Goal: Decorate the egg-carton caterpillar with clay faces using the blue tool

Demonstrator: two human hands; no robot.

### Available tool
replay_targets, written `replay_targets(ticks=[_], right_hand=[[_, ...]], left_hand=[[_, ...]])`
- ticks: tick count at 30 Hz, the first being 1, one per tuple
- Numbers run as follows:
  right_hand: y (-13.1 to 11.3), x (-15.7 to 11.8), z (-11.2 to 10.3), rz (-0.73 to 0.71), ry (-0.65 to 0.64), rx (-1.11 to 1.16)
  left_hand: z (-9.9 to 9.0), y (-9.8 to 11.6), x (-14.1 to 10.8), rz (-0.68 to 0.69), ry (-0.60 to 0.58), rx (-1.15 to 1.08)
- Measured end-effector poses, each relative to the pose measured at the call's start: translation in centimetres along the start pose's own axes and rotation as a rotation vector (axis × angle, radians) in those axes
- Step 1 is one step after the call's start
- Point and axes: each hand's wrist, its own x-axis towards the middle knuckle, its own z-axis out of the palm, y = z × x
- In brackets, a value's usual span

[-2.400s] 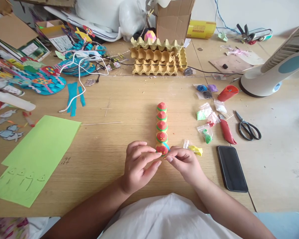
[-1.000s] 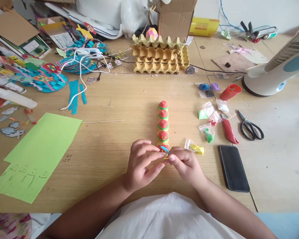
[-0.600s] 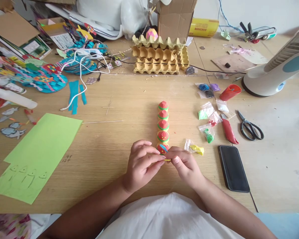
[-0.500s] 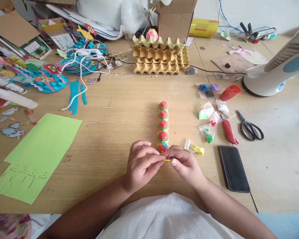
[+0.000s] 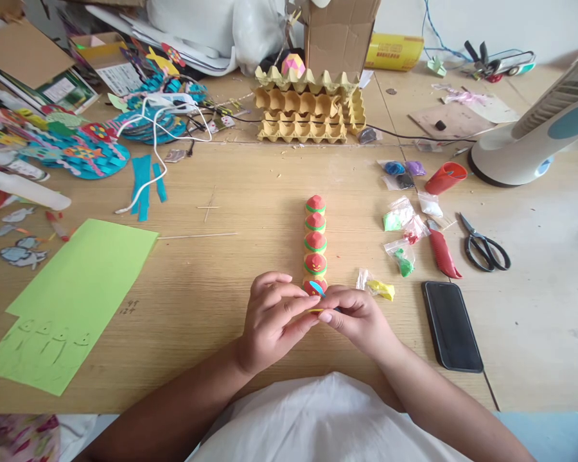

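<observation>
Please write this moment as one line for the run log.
left hand: at yellow strip | right hand: at yellow strip, holding blue tool | beyond: red-green row

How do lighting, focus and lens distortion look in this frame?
Head view: pale light washes out the right side of the table; the white appliance at the right edge looks stretched, probably by the wide lens; the thin yellow strip is small and soft.

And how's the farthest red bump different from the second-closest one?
The farthest bump looks plain red, while the second-closest bump has a little yellow smile. The farthest bump is at the end of the row, but the second-closest bump sits between two others. Both have red tops and green rings.
</observation>
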Motion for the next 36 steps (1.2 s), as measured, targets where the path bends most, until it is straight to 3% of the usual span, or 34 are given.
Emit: replay_targets(ticks=[17,24,36], right_hand=[[0.4,-0.07,0.3,0.019,-0.015,0.062],[0.85,-0.11,0.34,0.12,0.08,0.272],[0.72,-0.28,0.11,0.085,0.057,0.177]], left_hand=[[-0.35,-0.06,-0.26,0.022,-0.026,-0.017],[0.16,-0.24,-0.36,-0.01,-0.023,-0.029],[-0.13,0.16,0.42,-0.056,-0.015,-0.078]])
